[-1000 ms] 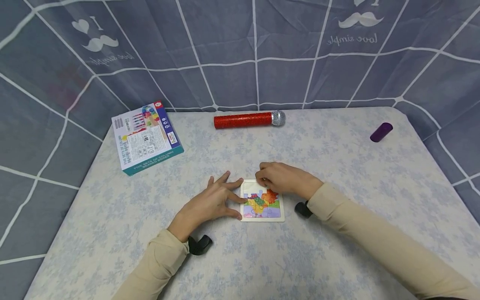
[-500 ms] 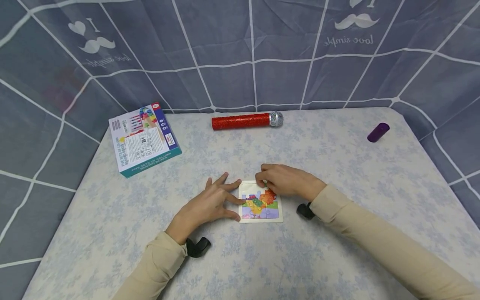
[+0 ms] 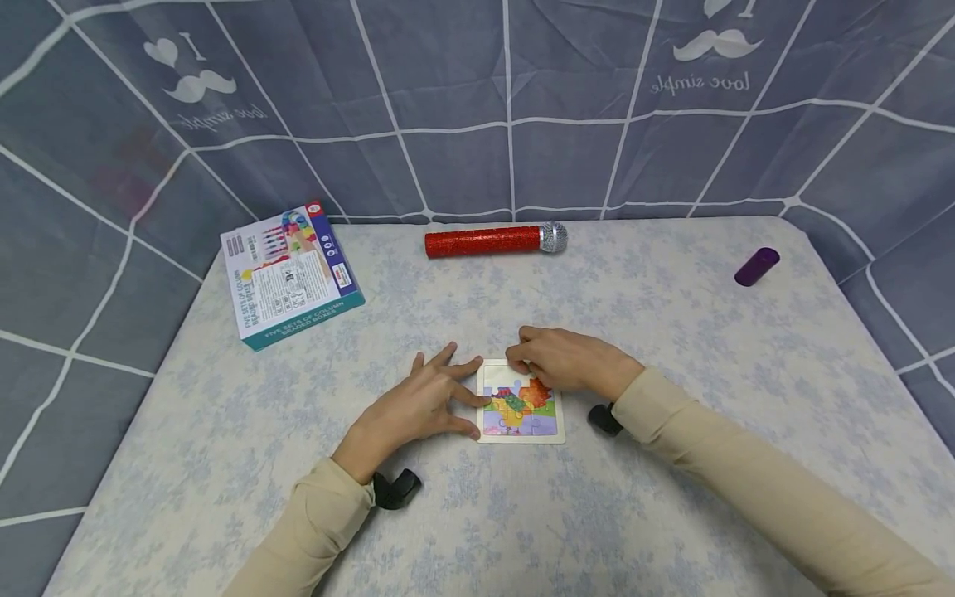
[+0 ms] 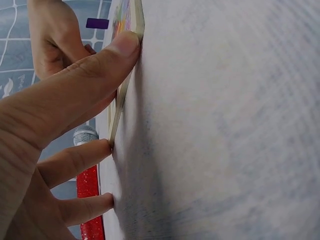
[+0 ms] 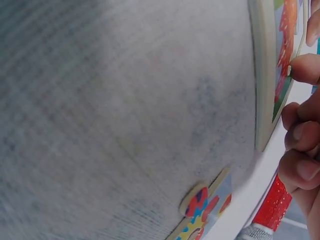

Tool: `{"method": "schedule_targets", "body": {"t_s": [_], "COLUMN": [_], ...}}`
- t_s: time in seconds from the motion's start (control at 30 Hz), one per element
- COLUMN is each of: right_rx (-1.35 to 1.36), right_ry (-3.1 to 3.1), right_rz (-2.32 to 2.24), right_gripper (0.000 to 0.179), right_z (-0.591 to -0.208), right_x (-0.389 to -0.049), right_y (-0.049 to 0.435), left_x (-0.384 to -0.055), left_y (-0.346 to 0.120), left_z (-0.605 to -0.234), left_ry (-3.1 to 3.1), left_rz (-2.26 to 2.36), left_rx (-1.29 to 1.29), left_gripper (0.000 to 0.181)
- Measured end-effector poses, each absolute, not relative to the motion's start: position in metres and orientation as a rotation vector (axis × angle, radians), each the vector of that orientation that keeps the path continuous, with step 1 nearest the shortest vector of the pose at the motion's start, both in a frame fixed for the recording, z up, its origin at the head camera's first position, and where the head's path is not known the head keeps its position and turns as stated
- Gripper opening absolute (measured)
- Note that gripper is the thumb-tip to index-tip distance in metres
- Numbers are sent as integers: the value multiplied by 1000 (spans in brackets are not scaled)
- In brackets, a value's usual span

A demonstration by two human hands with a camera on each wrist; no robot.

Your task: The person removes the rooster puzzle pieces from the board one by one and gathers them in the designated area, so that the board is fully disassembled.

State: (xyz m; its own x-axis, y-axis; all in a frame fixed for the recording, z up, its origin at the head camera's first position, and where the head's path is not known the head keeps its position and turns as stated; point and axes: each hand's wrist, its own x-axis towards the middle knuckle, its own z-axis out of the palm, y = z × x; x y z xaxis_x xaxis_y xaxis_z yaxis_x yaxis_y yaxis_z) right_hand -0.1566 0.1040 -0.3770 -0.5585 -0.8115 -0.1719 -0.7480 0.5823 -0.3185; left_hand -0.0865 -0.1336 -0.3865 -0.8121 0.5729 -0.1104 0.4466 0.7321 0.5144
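Observation:
A small jigsaw puzzle with a pale wooden tray [image 3: 522,440] lies on the table, its lower part filled with colourful pieces [image 3: 521,424] and a bare patch at its upper left. My left hand [image 3: 418,402] rests along the tray's left edge with spread fingers. In the left wrist view, its thumb [image 4: 125,44] presses the tray's edge. At the upper right of the puzzle, my right hand [image 3: 570,356] has curled fingers and pinches a puzzle piece, mostly hidden; a sliver shows by the fingertip [image 5: 302,68]. Loose puzzle pieces [image 5: 200,210] lie near it in the right wrist view.
A red glitter microphone [image 3: 485,240] lies at the back of the table. Towards the back left sits a boxed bead set [image 3: 291,274]; a purple cylinder [image 3: 757,267] lies at the back right. Grey checked cloth [image 3: 448,91] hangs behind.
The head view shifts slightly. Both hands keep nearly the same places at the puzzle, with only slight movement of the right fingers.

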Motion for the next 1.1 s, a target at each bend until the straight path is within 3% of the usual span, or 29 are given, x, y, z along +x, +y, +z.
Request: {"method": "schedule_targets", "body": {"t_s": [1.1], "right_rx": [-1395], "right_ry": [2508], "right_rz": [-262], "right_gripper": [16], "right_z": [-377], "right_x": [-161], "right_y": [107], "left_x": [-87], "left_y": [-135], "left_z": [-389], "left_ry": [2685], "left_rz": [670], "left_rx": [812], "left_gripper": [46]}}
